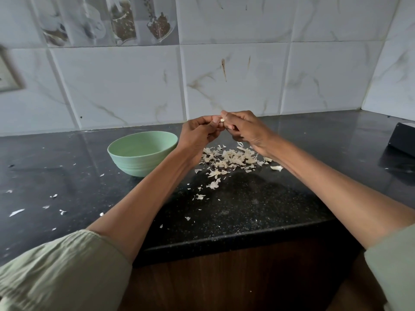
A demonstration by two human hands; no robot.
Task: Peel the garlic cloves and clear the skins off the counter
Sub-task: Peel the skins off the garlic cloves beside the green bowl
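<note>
left hand and right hand pinch one clove, fingers curled on it | clove held above counter, right of bowl | skins heaped right of bowl

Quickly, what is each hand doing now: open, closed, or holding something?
Left hand: closed, pinching the garlic clove.
Right hand: closed, pinching the same clove.
</note>
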